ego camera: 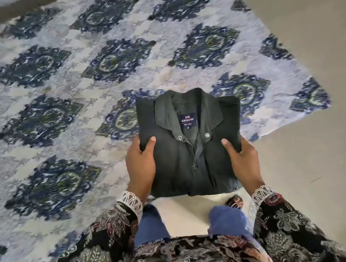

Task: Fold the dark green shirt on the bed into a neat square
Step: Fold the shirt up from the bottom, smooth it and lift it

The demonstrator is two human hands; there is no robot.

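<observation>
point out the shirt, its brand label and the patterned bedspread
dark green shirt [179, 169]: head view, front panel left of the buttons
brand label [187, 120]: head view, its middle
patterned bedspread [33, 65]: head view, a dark motif

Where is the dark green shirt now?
In the head view, the dark green shirt sits centre frame, folded, held between the left hand and right hand.

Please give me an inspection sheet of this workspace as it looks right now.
Surface: bedspread with a blue and white pattern, lying flat.
Job's things: dark green shirt folded into a near square, collar and label on top, held up at the bedspread's near edge.
Clutter: nothing seen.
Grippers: left hand grips the shirt's left edge, thumb on top; right hand grips the right edge likewise.
Cables: nothing seen.
Surroundings: plain beige floor beside the bedspread; patterned sleeves and blue trousers below.
</observation>
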